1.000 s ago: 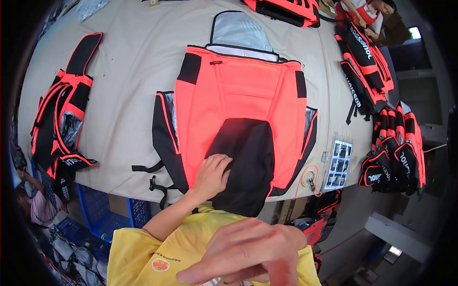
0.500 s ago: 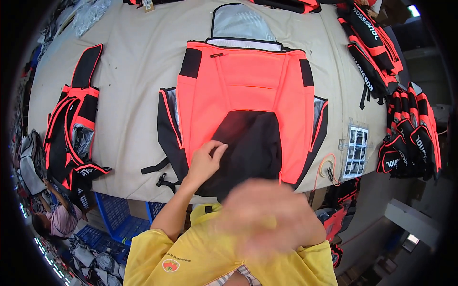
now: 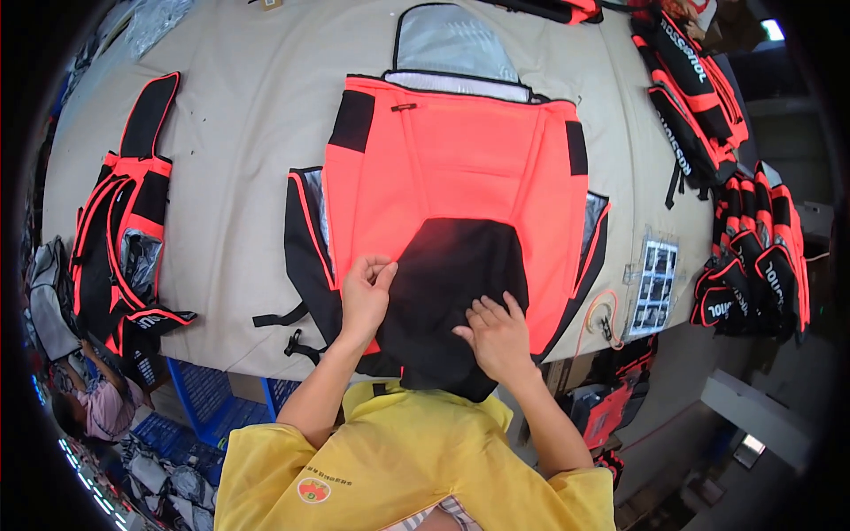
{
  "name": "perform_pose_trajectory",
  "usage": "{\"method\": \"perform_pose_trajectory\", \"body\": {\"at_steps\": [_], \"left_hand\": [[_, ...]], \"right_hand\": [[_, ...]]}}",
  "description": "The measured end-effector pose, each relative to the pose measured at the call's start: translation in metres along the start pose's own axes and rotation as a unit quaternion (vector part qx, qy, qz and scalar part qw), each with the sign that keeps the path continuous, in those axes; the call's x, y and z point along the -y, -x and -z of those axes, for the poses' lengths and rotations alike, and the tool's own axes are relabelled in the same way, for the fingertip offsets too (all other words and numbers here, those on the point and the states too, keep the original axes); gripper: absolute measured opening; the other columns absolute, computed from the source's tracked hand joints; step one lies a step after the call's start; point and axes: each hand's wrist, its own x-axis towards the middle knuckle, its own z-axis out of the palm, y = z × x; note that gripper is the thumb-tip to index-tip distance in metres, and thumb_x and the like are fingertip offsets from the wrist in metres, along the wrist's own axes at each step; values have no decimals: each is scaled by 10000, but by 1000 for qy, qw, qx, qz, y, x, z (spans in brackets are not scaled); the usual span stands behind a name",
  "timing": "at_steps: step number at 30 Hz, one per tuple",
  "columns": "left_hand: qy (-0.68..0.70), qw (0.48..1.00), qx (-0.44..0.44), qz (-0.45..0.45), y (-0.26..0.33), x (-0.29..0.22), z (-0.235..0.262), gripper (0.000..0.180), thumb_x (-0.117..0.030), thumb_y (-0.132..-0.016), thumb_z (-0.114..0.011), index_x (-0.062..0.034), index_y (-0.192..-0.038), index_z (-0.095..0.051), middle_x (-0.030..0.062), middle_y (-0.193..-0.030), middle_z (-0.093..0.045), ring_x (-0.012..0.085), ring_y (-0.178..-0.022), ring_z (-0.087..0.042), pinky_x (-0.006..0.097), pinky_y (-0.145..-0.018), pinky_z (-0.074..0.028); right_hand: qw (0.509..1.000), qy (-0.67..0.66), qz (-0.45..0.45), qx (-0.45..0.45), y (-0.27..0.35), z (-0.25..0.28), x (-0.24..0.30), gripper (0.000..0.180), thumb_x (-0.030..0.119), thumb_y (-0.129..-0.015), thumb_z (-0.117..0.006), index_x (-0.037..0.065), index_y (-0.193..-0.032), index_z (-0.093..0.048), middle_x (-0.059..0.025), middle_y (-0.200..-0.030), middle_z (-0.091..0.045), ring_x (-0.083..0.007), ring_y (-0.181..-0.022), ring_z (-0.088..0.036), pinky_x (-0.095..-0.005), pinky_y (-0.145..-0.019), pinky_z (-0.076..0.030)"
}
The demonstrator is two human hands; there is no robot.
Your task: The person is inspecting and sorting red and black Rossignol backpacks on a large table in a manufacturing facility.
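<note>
An orange-red and black backpack (image 3: 460,146) lies spread on the table in front of me, its grey-lined top flap (image 3: 456,44) folded out at the far end. At its near end a black fabric panel (image 3: 443,257) reaches toward my shirt. My left hand (image 3: 367,296) is closed at the panel's left edge, thumb and forefinger pinched on the cloth. My right hand (image 3: 500,336) rests flat on the panel's right side, fingers stretched out and apart.
Another orange-black backpack (image 3: 128,239) lies at the left, and several more (image 3: 753,265) are piled at the right edge. A picture sheet (image 3: 655,283) and an orange cord roll (image 3: 604,317) lie right. Blue crates (image 3: 208,403) stand below the table; a person (image 3: 97,403) is at lower left.
My right hand, blurred in front of my chest before, has come down onto the black panel. My left hand has shifted slightly left, and the panel lies smoother.
</note>
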Motion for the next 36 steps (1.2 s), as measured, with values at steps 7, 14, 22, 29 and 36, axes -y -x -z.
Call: {"method": "perform_pose_trajectory", "body": {"at_steps": [7,14,22,29,36], "left_hand": [[-164,941,174,-239,40,-30,-62,252,-138,-973,-724,-28,-1194,-674,116,-1011,-740,280,-925,-740,377,-832,-576],[-276,874,231,-326,38,-24,-63,474,-184,-969,-663,38,-1379,-572,274,-1477,-552,415,-1375,-553,449,-1124,-490],[-428,830,218,-285,14,5,-75,418,-221,-911,-617,47,-1233,-620,319,-1334,-605,445,-969,-731,504,-945,-567],[-487,776,215,-339,2,10,-117,455,-217,-943,-589,32,-1324,-588,325,-1432,-528,424,-1253,-632,498,-985,-563],[-505,762,143,-379,-37,18,-134,543,-223,-942,-585,69,-1396,-525,305,-1455,-492,444,-1316,-567,502,-945,-576]], "right_hand": [[955,-48,131,263,-52,-51,-32,534,411,-1064,-533,55,-1456,-607,-134,-1551,-577,-284,-1471,-499,-548,-1230,-345],[922,-293,-174,-183,-126,-130,-101,568,361,-991,-539,12,-1434,-602,-228,-1495,-570,-420,-1404,-502,-513,-1221,-363],[967,167,76,178,-119,-26,-73,365,237,-959,-626,-4,-1219,-713,-259,-1192,-719,-427,-1301,-572,-491,-1168,-418],[981,1,-98,-166,-173,24,-82,218,188,-883,-779,86,-1063,-710,-126,-925,-705,-348,-967,-673,-510,-897,-521],[995,-56,-1,-83,-174,-22,-120,286,177,-816,-812,81,-1025,-641,-130,-944,-661,-337,-925,-656,-464,-776,-537]]}}
